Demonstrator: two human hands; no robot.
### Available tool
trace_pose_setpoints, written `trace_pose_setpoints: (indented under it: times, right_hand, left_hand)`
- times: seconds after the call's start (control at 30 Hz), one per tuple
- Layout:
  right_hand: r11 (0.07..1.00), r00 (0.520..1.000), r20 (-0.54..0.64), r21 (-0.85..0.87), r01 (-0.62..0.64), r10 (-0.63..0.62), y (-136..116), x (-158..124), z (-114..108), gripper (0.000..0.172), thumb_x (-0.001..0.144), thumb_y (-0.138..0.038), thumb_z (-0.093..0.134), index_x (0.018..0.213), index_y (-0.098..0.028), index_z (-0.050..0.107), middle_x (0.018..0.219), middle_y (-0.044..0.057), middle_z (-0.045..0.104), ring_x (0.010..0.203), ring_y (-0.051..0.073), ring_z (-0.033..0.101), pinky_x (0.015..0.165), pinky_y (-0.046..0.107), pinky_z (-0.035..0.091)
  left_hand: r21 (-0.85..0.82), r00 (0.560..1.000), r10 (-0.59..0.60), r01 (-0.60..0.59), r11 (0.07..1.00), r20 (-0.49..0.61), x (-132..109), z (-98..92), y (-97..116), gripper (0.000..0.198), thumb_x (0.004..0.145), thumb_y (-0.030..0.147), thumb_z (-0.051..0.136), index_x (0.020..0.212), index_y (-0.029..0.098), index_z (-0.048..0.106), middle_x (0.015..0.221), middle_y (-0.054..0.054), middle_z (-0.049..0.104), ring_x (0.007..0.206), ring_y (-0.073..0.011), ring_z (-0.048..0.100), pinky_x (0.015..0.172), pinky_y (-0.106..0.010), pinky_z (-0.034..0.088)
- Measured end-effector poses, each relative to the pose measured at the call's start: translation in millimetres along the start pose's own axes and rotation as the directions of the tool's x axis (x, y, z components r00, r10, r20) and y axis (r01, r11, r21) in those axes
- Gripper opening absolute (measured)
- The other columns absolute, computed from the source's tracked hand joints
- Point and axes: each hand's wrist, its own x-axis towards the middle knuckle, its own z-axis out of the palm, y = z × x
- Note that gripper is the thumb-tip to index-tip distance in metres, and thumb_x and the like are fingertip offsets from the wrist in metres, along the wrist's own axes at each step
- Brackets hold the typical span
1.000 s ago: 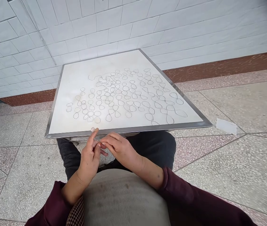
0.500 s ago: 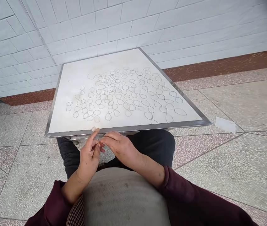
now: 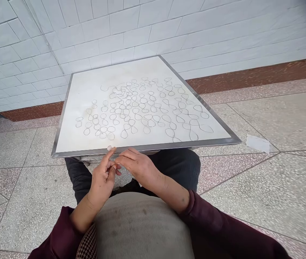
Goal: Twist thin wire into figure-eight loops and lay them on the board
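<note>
A white board [image 3: 85,97] with a thin metal frame lies across my lap, and many thin dark wire loops [image 3: 139,111] lie on it in rows of figure-eight shapes. Just below its front rim [image 3: 147,148], my left hand [image 3: 101,180] and my right hand [image 3: 138,167] meet at the fingertips. They seem to pinch a very fine strand, barely visible here. A small pale tip [image 3: 110,148] covers my left index finger, which points up at the rim and touches it or nearly does.
Dark trousers [image 3: 180,167] show under the board, and a grey apron [image 3: 142,226] fills the lower middle. Terrazzo floor [image 3: 277,187] spreads on both sides. White wall tiles [image 3: 169,32] and a brown skirting band [image 3: 250,73] stand behind, with a white paper scrap [image 3: 258,144] on the floor.
The fine wire loop seen below my hands a second ago no longer shows. My hands stay together at the rim, and the view has shifted only slightly.
</note>
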Motion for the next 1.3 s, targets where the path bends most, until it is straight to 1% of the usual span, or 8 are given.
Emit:
trace_pose_setpoints:
  times: [0.23, 0.53, 0.73, 0.8, 0.9, 1.03, 1.17, 1.3]
  right_hand:
    - [0.992, 0.990, -0.076, -0.046, -0.121, 0.118, -2, 0, 1, 0.017, 0.098, -0.015, 0.050, 0.092, -0.019, 0.066, 0.083, 0.006, 0.066, 0.078, 0.017, 0.058, 0.070, 0.030, 0.052]
    - [0.977, 0.977, -0.069, -0.059, -0.207, 0.203, -9, -2, 6, 0.020, 0.099, -0.016, 0.047, 0.089, -0.018, 0.064, 0.082, 0.006, 0.063, 0.077, 0.016, 0.059, 0.069, 0.027, 0.052]
    - [0.952, 0.955, -0.129, -0.123, -0.282, 0.266, -12, 1, 11, 0.018, 0.098, -0.016, 0.050, 0.087, -0.018, 0.064, 0.081, 0.005, 0.064, 0.074, 0.015, 0.061, 0.063, 0.025, 0.049]
    - [0.938, 0.939, -0.120, -0.098, -0.333, 0.321, -12, 2, 11, 0.016, 0.097, -0.020, 0.053, 0.087, -0.019, 0.064, 0.080, 0.004, 0.065, 0.074, 0.016, 0.061, 0.061, 0.025, 0.047]
    - [0.906, 0.906, -0.041, 0.067, -0.419, 0.422, -10, 4, 7, 0.012, 0.096, -0.021, 0.055, 0.088, -0.020, 0.064, 0.081, 0.003, 0.066, 0.074, 0.016, 0.060, 0.063, 0.026, 0.046]
    - [0.759, 0.827, 0.094, 0.352, -0.548, 0.554, -9, 6, 2, 0.014, 0.094, -0.024, 0.054, 0.088, -0.022, 0.066, 0.084, 0.001, 0.067, 0.070, 0.014, 0.059, 0.065, 0.027, 0.047]
    - [0.492, 0.696, 0.259, 0.547, -0.677, 0.670, -9, 8, 1, 0.018, 0.093, -0.034, 0.053, 0.090, -0.022, 0.067, 0.079, -0.001, 0.063, 0.052, 0.010, 0.048, 0.053, 0.026, 0.044]
    - [0.372, 0.648, 0.335, 0.603, -0.705, 0.684, -7, 9, 0, 0.021, 0.090, -0.040, 0.056, 0.089, -0.021, 0.067, 0.068, -0.003, 0.055, 0.054, 0.010, 0.047, 0.054, 0.025, 0.042]
  left_hand:
    - [-0.177, 0.999, -0.045, 0.041, 0.983, -0.020, 1, 2.5, 6, 0.056, 0.095, 0.031, 0.057, 0.148, 0.024, 0.040, 0.092, -0.003, 0.072, 0.077, -0.0159, 0.070, 0.085, -0.035, 0.056]
    - [-0.095, 0.999, -0.030, 0.026, 0.995, -0.035, 4, 0.4, 3, 0.055, 0.094, 0.030, 0.057, 0.147, 0.027, 0.042, 0.086, -0.001, 0.071, 0.075, -0.0160, 0.069, 0.084, -0.036, 0.057]
    - [-0.112, 0.998, -0.023, 0.016, 0.994, -0.058, 6, 1.5, 5, 0.053, 0.094, 0.031, 0.057, 0.145, 0.024, 0.046, 0.086, -0.002, 0.072, 0.076, -0.0164, 0.069, 0.085, -0.037, 0.057]
    - [-0.143, 0.997, -0.030, 0.019, 0.990, -0.075, 7, 1.3, 6, 0.053, 0.093, 0.032, 0.058, 0.145, 0.023, 0.046, 0.087, -0.003, 0.073, 0.078, -0.0166, 0.069, 0.085, -0.037, 0.057]
    - [-0.171, 0.994, -0.045, 0.027, 0.985, -0.098, 7, 0.3, 7, 0.055, 0.093, 0.032, 0.059, 0.145, 0.024, 0.044, 0.091, -0.003, 0.075, 0.081, -0.0168, 0.071, 0.086, -0.037, 0.057]
    - [-0.181, 0.988, -0.061, 0.034, 0.983, -0.142, 9, -0.9, 8, 0.055, 0.093, 0.033, 0.060, 0.144, 0.023, 0.044, 0.092, -0.003, 0.076, 0.083, -0.0169, 0.071, 0.087, -0.036, 0.056]
    - [-0.186, 0.983, -0.079, 0.047, 0.981, -0.168, 10, -1.5, 8, 0.054, 0.092, 0.035, 0.061, 0.143, 0.023, 0.046, 0.092, -0.003, 0.076, 0.081, -0.0162, 0.071, 0.086, -0.035, 0.056]
    - [-0.184, 0.982, -0.084, 0.053, 0.981, -0.167, 11, -3.4, 9, 0.058, 0.089, 0.037, 0.065, 0.142, 0.022, 0.046, 0.087, -0.002, 0.074, 0.079, -0.0155, 0.068, 0.080, -0.032, 0.056]
